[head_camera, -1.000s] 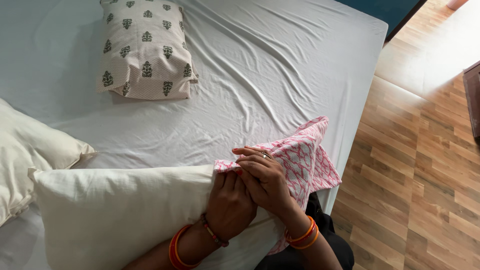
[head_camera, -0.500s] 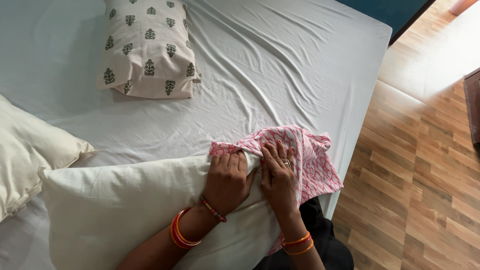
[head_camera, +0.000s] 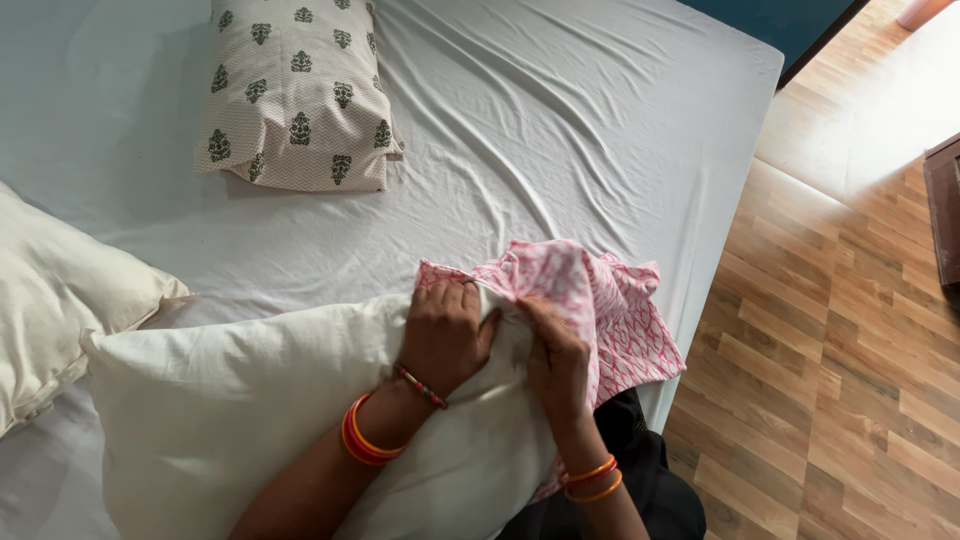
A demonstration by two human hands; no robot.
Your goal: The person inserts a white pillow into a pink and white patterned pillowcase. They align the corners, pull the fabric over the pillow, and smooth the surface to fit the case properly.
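Observation:
A plump cream pillow [head_camera: 240, 400] lies across my lap at the near edge of the bed. A pink and white patterned pillowcase [head_camera: 610, 310] is bunched over its right end. My left hand [head_camera: 445, 335] presses on top of the pillow and pinches the edge of the pillowcase. My right hand [head_camera: 555, 360] grips the pillowcase fabric beside it, its fingertips tucked under the cloth. Both wrists wear orange and red bangles.
A white sheet [head_camera: 560, 130] covers the bed. A beige pillow with dark green motifs [head_camera: 295, 95] lies at the far side. Another cream pillow [head_camera: 55, 300] sits at the left. Wooden floor [head_camera: 850, 330] runs along the right, with a dark furniture edge [head_camera: 945, 210].
The pillowcase, stretched out to the right a second ago, is now bunched over the pillow's end. Both hands have shifted up along the pillow, and my right fingers have gone under the fabric.

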